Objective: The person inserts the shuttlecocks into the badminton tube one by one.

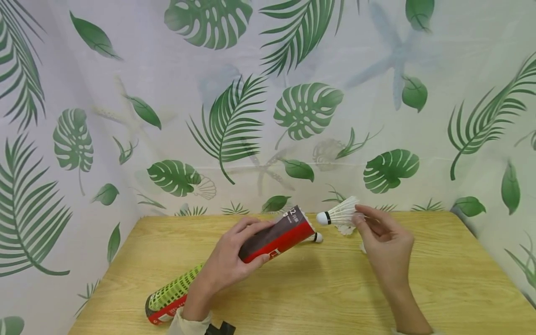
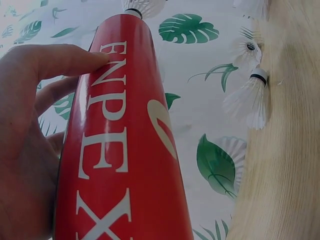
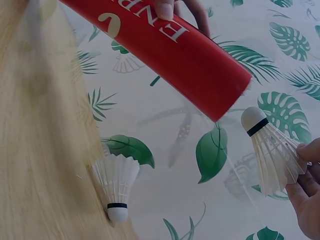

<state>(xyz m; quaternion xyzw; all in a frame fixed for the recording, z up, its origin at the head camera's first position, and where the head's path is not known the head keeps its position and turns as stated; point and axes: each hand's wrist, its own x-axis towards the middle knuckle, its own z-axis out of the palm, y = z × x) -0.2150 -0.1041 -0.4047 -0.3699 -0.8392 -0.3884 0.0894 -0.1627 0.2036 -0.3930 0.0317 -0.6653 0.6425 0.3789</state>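
My left hand (image 1: 234, 246) grips a long shuttlecock tube (image 1: 276, 237), red and dark grey with a green mesh-patterned lower part. The tube slants up to the right, and white ENPEX lettering runs along its red side in the left wrist view. My right hand (image 1: 385, 237) pinches a white shuttlecock (image 1: 343, 212) by its feather skirt. Its rounded base, ringed by a black band, points at the tube's upper end, with a small gap between them in the right wrist view. Fingers of my left hand (image 3: 167, 7) lie across the tube there.
Another shuttlecock (image 3: 116, 187) lies on the wooden table (image 1: 335, 293), partly behind the tube in the head view. More white feather skirts (image 1: 345, 229) show beneath the held shuttlecock. A leaf-patterned cloth (image 1: 259, 125) hangs behind and beside the table.
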